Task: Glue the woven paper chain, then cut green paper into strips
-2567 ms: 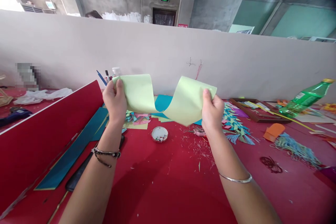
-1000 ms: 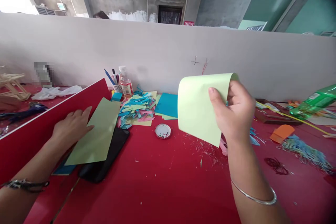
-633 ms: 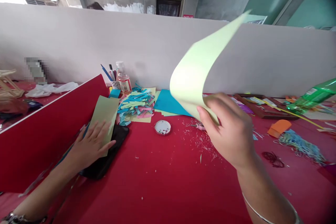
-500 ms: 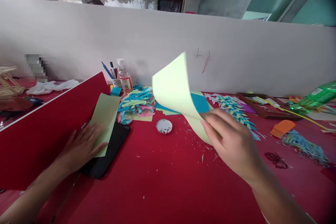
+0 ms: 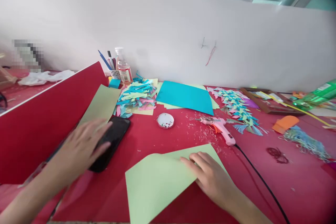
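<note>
My right hand point(image 5: 210, 178) grips a pale green sheet of paper point(image 5: 157, 182) by its right part, low over the front of the red table. The sheet is slightly curved. My left hand point(image 5: 81, 147), a little smeared, has its fingers apart above a black phone point(image 5: 118, 134) and the lower end of a green paper strip point(image 5: 103, 103). Whether it touches the strip I cannot tell. A pink glue gun point(image 5: 220, 126) lies beyond my right hand, its black cord running to the front right. A blue sheet point(image 5: 186, 97) rests on green ones at the back.
A red board point(image 5: 52, 126) stands along the left. Further back are a pile of cut paper strips point(image 5: 138, 96), a bottle point(image 5: 124, 68), a pen cup point(image 5: 114, 73) and a round lid point(image 5: 166, 120). A paper-strip braid point(image 5: 233, 105) and green bottle point(image 5: 319, 96) lie right.
My right hand has brought the green sheet down toward the table's front, uncovering the blue sheet and glue gun. My left hand has slid down off most of the strip. The view has tilted down.
</note>
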`<state>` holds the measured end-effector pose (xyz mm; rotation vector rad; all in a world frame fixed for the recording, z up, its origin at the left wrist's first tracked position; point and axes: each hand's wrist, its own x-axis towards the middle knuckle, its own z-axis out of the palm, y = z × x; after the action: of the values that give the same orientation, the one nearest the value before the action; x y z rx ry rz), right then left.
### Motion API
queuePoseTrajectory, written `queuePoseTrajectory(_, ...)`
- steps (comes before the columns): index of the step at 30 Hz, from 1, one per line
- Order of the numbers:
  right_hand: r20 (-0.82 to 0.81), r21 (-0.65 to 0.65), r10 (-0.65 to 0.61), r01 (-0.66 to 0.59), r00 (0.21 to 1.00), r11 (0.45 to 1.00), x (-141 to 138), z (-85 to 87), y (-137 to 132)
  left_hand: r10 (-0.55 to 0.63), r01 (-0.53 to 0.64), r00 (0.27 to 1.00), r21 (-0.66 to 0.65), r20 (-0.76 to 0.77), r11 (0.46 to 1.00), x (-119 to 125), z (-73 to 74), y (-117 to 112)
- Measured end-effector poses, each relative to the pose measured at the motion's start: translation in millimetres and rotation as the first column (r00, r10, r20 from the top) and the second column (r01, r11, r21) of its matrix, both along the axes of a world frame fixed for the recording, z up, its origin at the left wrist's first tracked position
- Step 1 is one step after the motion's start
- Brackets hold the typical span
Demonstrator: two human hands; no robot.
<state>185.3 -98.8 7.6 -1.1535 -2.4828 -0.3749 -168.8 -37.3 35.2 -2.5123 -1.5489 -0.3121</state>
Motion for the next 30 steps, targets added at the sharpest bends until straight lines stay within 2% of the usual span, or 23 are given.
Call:
queuePoseTrajectory(2, 0.011, 0.013, -0.006, 0.006, 1.0, 1.0, -2.6, -2.4, -3.0, -0.175, 0.184, 0.982, -0.175, 0.07, 0.967, 35.9, 12.1, -17.4)
queuePoseTrajectory(4, 0.038, 0.088, 0.023, -0.026, 0.999, 0.996, -5.9, -0.3, -6.5, -0.4, 0.419, 0.908, -0.25, 0.128, 0.873, 70.4, 17.1, -36.1)
queuePoseTrajectory(5, 0.053, 0.127, 0.03, -0.036, 0.998, 0.991, -8.1, 1.5, -8.5, -0.448, 0.467, 0.884, -0.305, 0.134, 0.83, 85.9, 16.6, -44.3)
queuePoseTrajectory(8, 0.095, 0.194, -0.012, -0.007, 0.995, 0.981, -15.9, 4.4, -14.3, -0.495, 0.496, 0.862, -0.395, 0.113, 0.773, 123.0, 5.9, -58.4)
queuePoseTrajectory(11, 0.092, 0.112, -0.07, 0.06, 0.993, 0.992, -22.9, 1.1, -17.6, -0.457, 0.437, 0.888, -0.402, 0.051, 0.805, 143.2, -10.0, -57.8)
queuePoseTrajectory(15, 0.077, -0.137, -0.077, 0.087, 0.994, 0.987, -23.2, -6.1, -17.1, -0.482, 0.438, 0.876, -0.383, -0.021, 0.814, 145.0, -22.2, -51.1)
queuePoseTrajectory(19, 0.05, -0.247, 0.017, -0.004, 0.999, 0.969, -11.7, -6.8, -15.3, -0.521, 0.473, 0.853, -0.378, -0.029, 0.796, 132.1, -20.9, -48.6)
queuePoseTrajectory(22, -0.01, -0.363, 0.076, -0.074, 0.997, 0.929, 2.7, 3.8, -14.1, -0.495, 0.444, 0.868, -0.396, -0.033, 0.804, 121.9, -15.2, -46.8)
queuePoseTrajectory(25, -0.048, -0.546, 0.074, -0.088, 0.996, 0.833, 14.9, 22.8, -11.6, -0.469, 0.409, 0.883, -0.442, -0.029, 0.798, 114.7, -8.1, -42.4)
queuePoseTrajectory(27, -0.035, -0.617, 0.08, -0.085, 0.996, 0.783, 17.7, 33.9, -8.7, -0.464, 0.402, 0.886, -0.472, -0.018, 0.785, 112.5, -4.2, -37.4)
queuePoseTrajectory(30, 0.0, -0.621, 0.061, -0.048, 0.998, 0.782, 13.1, 39.6, -1.6, -0.462, 0.409, 0.887, -0.483, 0.011, 0.774, 112.8, -2.1, -27.7)
